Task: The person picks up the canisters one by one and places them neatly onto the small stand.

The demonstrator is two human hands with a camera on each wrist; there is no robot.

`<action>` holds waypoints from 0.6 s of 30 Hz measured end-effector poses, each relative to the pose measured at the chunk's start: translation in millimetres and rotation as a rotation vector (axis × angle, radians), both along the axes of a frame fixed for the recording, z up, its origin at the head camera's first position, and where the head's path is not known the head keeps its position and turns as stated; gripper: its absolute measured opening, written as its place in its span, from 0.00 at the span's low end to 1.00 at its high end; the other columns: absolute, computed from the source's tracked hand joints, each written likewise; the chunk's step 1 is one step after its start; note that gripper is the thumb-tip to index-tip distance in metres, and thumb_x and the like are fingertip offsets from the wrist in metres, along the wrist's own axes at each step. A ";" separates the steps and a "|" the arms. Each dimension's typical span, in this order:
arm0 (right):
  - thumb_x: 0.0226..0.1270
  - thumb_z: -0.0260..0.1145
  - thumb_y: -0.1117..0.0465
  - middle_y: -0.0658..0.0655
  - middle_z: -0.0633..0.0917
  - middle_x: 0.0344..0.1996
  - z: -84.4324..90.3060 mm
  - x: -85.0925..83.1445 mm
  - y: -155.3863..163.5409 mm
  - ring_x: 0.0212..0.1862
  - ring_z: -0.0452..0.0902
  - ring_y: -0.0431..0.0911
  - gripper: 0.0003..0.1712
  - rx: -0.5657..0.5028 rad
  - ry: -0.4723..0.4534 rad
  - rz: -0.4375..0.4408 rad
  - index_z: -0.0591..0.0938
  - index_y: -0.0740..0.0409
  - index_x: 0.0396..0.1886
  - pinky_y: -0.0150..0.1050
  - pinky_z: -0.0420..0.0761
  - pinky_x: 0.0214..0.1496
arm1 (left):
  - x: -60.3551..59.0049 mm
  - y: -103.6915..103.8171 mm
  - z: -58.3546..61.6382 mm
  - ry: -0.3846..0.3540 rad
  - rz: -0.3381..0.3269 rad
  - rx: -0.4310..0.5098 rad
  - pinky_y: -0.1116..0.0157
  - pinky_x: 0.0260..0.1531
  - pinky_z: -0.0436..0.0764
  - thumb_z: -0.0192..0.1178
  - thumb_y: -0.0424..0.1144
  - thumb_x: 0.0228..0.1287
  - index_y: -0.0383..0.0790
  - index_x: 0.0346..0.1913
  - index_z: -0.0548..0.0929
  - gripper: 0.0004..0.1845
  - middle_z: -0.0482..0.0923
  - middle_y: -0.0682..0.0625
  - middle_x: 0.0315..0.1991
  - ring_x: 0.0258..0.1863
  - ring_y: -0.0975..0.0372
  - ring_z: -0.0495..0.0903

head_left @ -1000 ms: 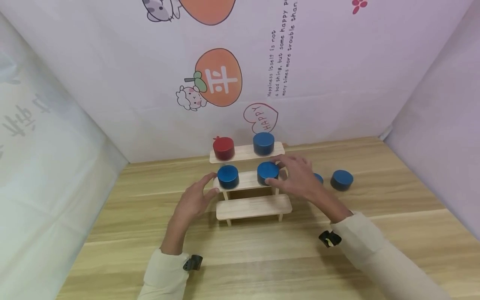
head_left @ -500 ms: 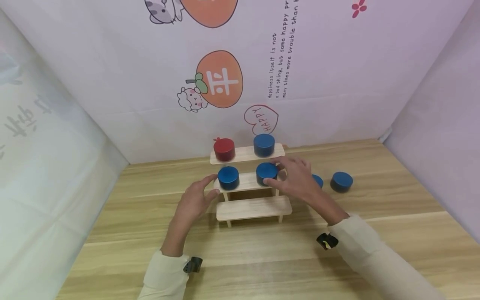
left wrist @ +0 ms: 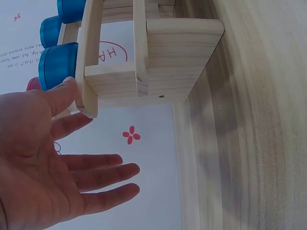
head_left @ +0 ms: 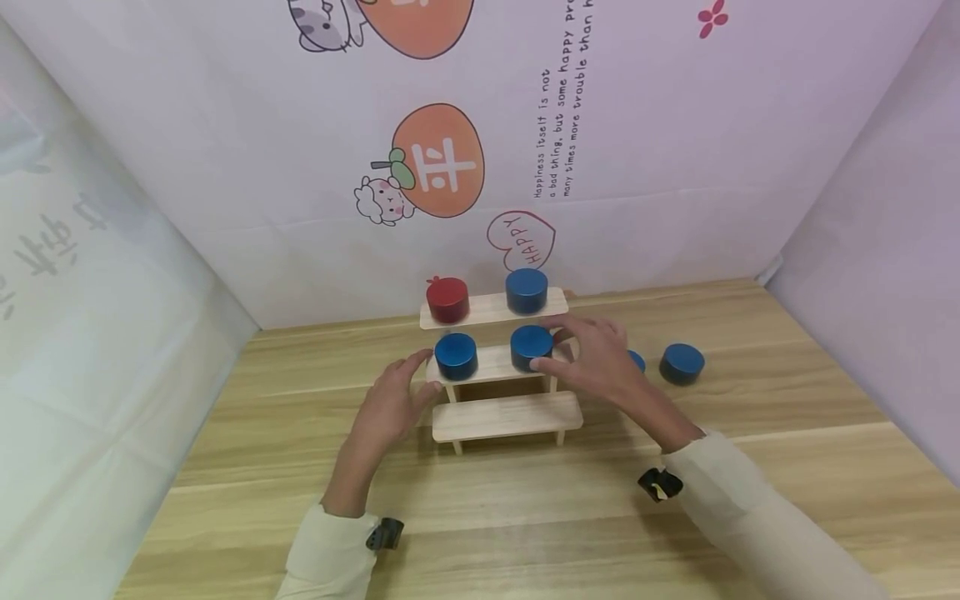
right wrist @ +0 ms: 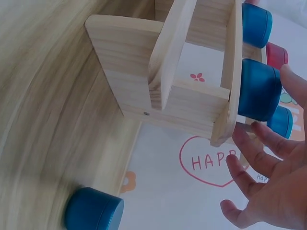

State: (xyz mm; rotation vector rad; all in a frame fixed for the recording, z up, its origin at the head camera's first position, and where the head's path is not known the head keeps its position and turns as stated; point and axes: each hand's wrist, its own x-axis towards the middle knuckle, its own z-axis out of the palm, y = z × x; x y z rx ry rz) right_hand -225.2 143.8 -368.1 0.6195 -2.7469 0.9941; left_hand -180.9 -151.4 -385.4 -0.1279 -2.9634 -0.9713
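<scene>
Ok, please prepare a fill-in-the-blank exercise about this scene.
The top shelf holds one blue cylinder and one ____ cylinder.
The right grip is at a blue cylinder on the ____ shelf.
In the head view, other blue cylinders stand on the table, to the ____ of the stand.
The printed heart says ____.

Missing words: red; middle; right; HAPPY.

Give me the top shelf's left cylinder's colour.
Red: the short cylinder shows best in the head view.
</scene>
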 end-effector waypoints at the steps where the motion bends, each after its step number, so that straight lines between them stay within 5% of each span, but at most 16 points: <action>1: 0.61 0.74 0.47 0.58 0.88 0.43 -0.5 0.0 1.4 0.64 0.68 0.65 0.34 -0.006 -0.001 0.001 0.79 0.57 0.63 0.68 0.48 0.68 | 0.4 0.0 0.1 0.002 -0.001 0.007 0.38 0.63 0.66 0.62 0.46 0.72 0.43 0.75 0.66 0.32 0.66 0.37 0.71 0.70 0.41 0.62; 18: 0.66 0.70 0.44 0.64 0.84 0.52 -0.8 6.8 43.2 0.63 0.68 0.66 0.36 0.027 -0.064 -0.057 0.75 0.57 0.67 0.70 0.63 0.62 | 11.6 -0.4 5.3 -0.026 0.000 0.020 0.42 0.65 0.66 0.63 0.46 0.71 0.36 0.75 0.62 0.36 0.62 0.35 0.72 0.70 0.42 0.63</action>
